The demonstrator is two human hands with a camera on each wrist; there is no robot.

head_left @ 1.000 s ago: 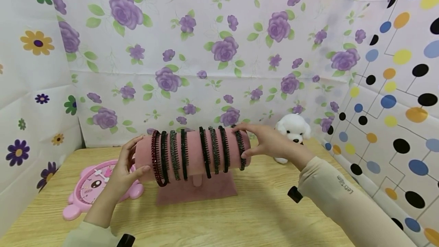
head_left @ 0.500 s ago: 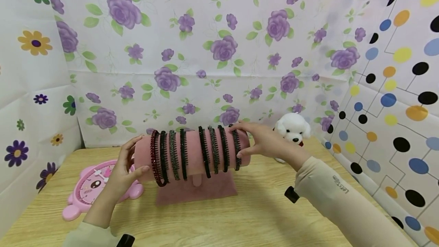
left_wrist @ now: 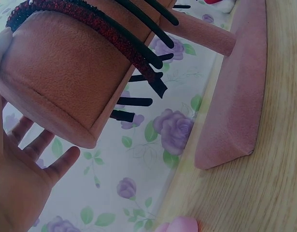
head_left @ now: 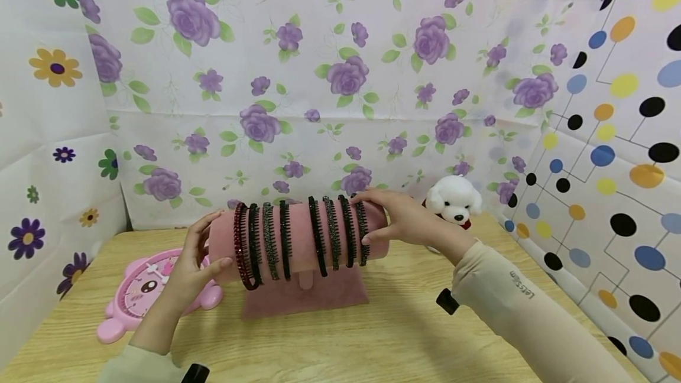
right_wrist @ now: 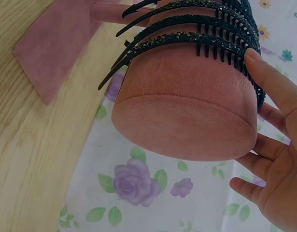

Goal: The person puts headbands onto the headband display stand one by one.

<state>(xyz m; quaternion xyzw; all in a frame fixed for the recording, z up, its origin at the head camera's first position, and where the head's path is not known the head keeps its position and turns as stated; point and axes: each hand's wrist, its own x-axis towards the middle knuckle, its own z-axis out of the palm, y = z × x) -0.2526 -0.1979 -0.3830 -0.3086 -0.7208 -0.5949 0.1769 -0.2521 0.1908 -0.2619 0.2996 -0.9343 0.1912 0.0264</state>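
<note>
A pink velvety headband stand (head_left: 302, 235) lies across the middle of the head view, its roll ringed by several toothed headbands, mostly black or dark glitter. The leftmost is a dark red headband (head_left: 240, 247). My left hand (head_left: 188, 270) holds the roll's left end, thumb in front and fingers behind. At the other end my right hand (head_left: 409, 217) holds the rightmost glittery headband (right_wrist: 179, 38), thumb on its front part, index finger over the top. In the right wrist view the remaining fingers reach behind the roll, partly hidden.
The stand's flat pink base (head_left: 319, 305) rests on a wood-grain table (head_left: 340, 347). Left of it lies a pink cartoon clock (head_left: 139, 297). A white plush dog (head_left: 454, 197) sits behind my right forearm. Patterned cloth walls (head_left: 308, 75) surround the table.
My right hand has slid left with the rightmost headband, which now sits closer to the neighbouring black one. The left hand stays on the roll's end.
</note>
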